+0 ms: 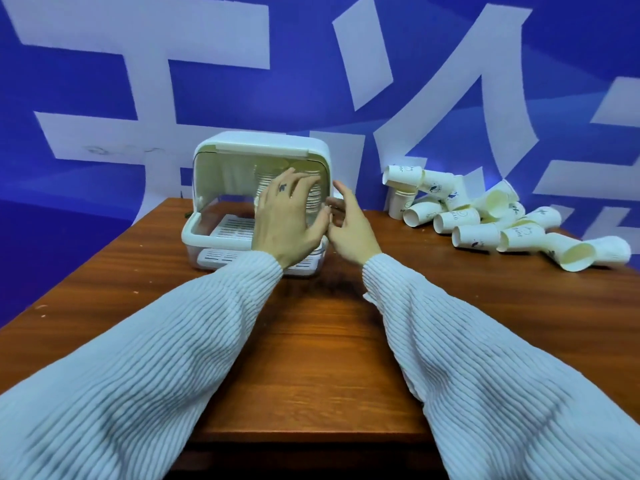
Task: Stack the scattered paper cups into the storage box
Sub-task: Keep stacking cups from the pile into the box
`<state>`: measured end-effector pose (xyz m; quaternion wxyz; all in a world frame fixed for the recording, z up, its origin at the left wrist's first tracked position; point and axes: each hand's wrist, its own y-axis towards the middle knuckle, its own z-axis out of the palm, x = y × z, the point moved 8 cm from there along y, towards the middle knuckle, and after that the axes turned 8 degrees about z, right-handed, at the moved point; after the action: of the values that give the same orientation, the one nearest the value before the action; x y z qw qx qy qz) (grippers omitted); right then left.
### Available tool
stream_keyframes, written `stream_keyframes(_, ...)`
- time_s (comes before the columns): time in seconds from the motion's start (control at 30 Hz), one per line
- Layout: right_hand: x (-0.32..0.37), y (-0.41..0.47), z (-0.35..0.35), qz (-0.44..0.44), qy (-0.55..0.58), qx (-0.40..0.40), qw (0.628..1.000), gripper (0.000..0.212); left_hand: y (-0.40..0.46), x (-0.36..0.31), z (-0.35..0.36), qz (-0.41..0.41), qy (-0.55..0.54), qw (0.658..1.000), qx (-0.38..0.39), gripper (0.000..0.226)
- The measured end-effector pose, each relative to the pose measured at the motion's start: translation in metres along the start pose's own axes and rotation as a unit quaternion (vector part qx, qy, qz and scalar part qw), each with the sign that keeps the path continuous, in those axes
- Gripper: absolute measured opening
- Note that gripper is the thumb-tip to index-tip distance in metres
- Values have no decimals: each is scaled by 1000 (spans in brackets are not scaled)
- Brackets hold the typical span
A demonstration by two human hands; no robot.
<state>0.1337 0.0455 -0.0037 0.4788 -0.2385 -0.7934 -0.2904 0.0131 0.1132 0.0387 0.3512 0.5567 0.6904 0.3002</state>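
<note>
A white storage box (207,233) with a raised clear lid stands at the table's far middle. Inside it two stacks of nested paper cups (313,199) stand upright, partly hidden by my hands. My left hand (287,220) is in the box's opening with its fingers spread against the stacks. Just right of it, my right hand (349,226) hovers at the box's right edge, fingers loosely apart and holding nothing. A heap of loose white paper cups (485,220) lies on the table at the far right, most on their sides.
The brown wooden table (311,341) runs from me to a blue wall with large white shapes. The box has a slatted white tray (232,226) in its floor. My two white ribbed sleeves cross the near part of the table.
</note>
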Motion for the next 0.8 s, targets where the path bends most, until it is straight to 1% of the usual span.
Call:
stream_keyframes(0.1,-23,-14,-49,24,-22,-62,998,67,4,-49,32,34,-82,996,-30,53)
stream_keyframes(0.17,-42,-22,-86,45,-46,-101,993,64,7,-79,60,33,-129,991,-20,56)
stream_keyframes(0.33,-94,-43,-183,112,-100,-189,970,58,10,-145,135,8,-212,976,56,53)
stream_keyframes(0.43,-114,-56,-237,152,-144,-246,946,40,13,-176,168,0,-244,965,100,54)
stream_keyframes(0.5,-132,-57,-265,180,-167,-273,930,35,14,-189,188,-3,-252,958,137,53)
stream_keyframes(0.57,-149,-51,-285,198,-161,-296,920,44,13,-195,212,-19,-255,946,200,52)
stream_keyframes(0.63,-163,-44,-295,216,-136,-300,919,64,8,-195,231,-45,-263,929,257,50)
stream_keyframes(0.7,-175,-37,-299,240,-113,-284,921,82,4,-191,239,-68,-274,921,270,50)
stream_keyframes(0.73,-181,-33,-300,250,-104,-277,922,85,2,-188,241,-78,-278,919,270,49)
stream_keyframes(0.8,-189,-29,-302,267,-87,-278,918,84,1,-182,243,-93,-284,916,267,49)
